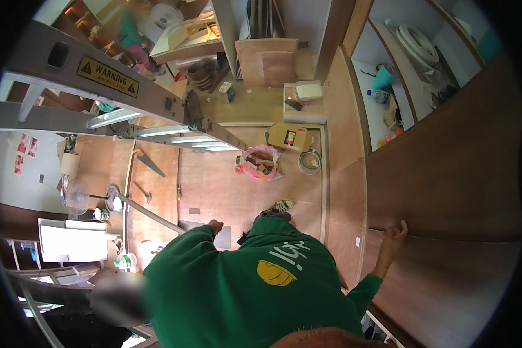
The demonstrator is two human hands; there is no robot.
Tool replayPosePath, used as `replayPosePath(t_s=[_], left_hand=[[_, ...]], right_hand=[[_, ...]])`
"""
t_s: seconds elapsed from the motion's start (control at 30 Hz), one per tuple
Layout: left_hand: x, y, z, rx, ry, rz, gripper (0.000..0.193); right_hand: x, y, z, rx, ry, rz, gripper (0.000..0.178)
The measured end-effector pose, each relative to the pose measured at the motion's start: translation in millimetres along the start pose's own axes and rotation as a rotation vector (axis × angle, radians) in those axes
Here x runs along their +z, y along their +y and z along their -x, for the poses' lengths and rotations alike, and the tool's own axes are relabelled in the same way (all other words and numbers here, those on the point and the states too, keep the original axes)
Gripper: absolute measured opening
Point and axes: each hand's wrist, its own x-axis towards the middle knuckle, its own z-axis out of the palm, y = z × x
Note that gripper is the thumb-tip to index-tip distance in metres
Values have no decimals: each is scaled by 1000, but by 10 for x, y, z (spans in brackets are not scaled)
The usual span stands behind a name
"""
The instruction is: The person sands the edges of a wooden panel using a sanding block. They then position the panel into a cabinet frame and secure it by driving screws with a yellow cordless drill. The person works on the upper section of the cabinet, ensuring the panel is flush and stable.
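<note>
- While the panel seam point(464, 239) runs rightward, the right hand point(392, 238) is held nearer, fingers apart, loosely curled.
- Left hand's point(216, 226) grip cannot be told.

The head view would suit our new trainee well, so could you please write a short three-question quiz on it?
1. Multiple choice: in the picture, where does the handsaw lie?
a) Above the hammer
b) Below the hammer
c) Right of the pink bag

2. True or false: the person's right hand is at the dark seam in the brown panelling.

3. Short answer: what can be seen in the pink bag?

Key:
1. a
2. True
3. Brown offcuts that look like wood
</note>
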Motion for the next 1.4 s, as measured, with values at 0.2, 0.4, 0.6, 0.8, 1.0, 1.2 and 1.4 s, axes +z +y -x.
replayPosePath(t_s=[0.2, 0.4, 0.6, 0.8, 1.0, 1.2, 1.4], left_hand=[[914, 398, 70, 491, -178, 54, 28], [1014, 1022, -110, 652, -127, -108, 30], [406, 1351, -382, 586, -157, -504, 22], [449, 1577, -270, 842, -4, -538, 22], [1018, 2341, -73, 767, -70, -38, 31], [721, 1828, -460, 914, -34, -278, 31], [587, 1478, -606, 888, -126, -728, 38]], right_hand=[[-156, 286, -205, 74, -108, -88, 38], [-189, 271, -329, 95, -79, -152, 20], [-133, 743, -398, 57, -110, -190, 23], [475, 1984, -169, -75, -261, 406, 13], [862, 3134, 727, 262, -594, 835, 15], [1139, 2998, 989, 442, -702, 541, 19], [1119, 2453, 1031, 666, -636, 99, 24]])
